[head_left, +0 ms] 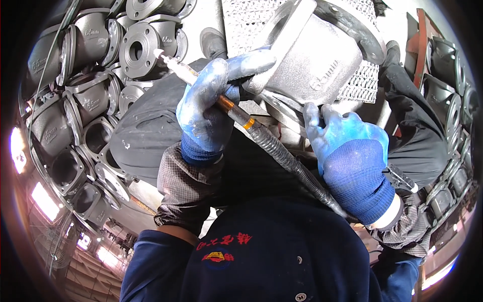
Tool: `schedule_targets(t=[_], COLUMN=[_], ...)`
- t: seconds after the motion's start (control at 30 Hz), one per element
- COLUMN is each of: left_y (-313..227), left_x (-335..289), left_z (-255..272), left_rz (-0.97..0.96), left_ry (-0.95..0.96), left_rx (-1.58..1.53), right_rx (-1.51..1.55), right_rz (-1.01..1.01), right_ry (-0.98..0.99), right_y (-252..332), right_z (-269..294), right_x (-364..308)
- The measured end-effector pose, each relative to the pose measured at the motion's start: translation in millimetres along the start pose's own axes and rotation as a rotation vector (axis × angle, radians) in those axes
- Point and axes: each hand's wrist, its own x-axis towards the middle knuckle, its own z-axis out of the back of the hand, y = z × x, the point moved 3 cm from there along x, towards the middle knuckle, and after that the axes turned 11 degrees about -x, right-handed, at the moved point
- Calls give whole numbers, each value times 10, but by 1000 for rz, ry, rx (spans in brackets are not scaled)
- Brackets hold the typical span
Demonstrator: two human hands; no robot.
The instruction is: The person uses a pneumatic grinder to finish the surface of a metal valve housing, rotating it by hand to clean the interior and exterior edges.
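A grey flanged metal pipe casting [322, 60] with raised marks lies between my knees at the upper middle. In my gloved left hand [204, 108] is a slim die grinder [229, 106], its pale pointed tip [160, 54] aimed up and left, away from the casting. Fingers of that hand wrap the tool, while one or two stretch to the casting's left flange. A dark wrapped hose [289, 161] runs from the tool down and right, passing by my right wrist. My gloved right hand [347, 133] curls its fingertips onto the casting's near flange edge.
Similar flanged castings [90, 38] are stacked along the left, and more [445, 103] stand at the far right. Beneath the casting is a perforated metal mesh surface [359, 88]. A rusty red upright bar [420, 50] rises at the upper right. My legs flank the work.
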Motion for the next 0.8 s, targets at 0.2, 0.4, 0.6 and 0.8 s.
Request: schedule_targets(t=[0.2,0.4,0.6,0.8], left_y=[-2,-10,-42,-56], left_x=[-17,-25,-16,-31], left_z=[-44,-21,-68,-67], left_rz=[-8,-26,-1,102], left_ry=[14,70,77,-31], left_rx=[-67,-86,-131,-108], right_rx=[61,-30,35,11], right_rz=[29,36,7,26], right_ry=[-17,-135,-141,59], right_y=[-25,-65,-45,-36], right_z=[53,171,89,114], right_x=[-31,-47,-50,-11])
